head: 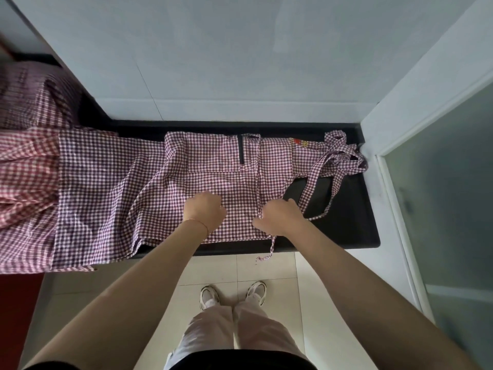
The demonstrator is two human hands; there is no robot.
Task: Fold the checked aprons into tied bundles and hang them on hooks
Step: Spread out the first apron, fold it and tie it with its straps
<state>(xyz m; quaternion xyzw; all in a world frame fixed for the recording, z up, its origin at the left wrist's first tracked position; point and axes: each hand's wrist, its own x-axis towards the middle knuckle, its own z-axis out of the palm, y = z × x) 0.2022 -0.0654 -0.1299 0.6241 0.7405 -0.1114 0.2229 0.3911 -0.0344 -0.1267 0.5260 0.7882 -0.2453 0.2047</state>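
Legs, white shoes [232,292] below. Left hand [205,212], right hand [280,217] apart, both gripping checked apron [213,166] on black counter [354,222]. Folding early; tying, hanging undone.

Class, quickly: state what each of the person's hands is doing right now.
Left hand: fingers curled, gripping the purple-and-white checked cotton apron.
Right hand: fingers curled, pinching the apron's thin checked tie strap.

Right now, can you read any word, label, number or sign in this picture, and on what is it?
No text can be read.
Small red and yellow mark on the checked apron, near its far edge: too small and blurred to read.
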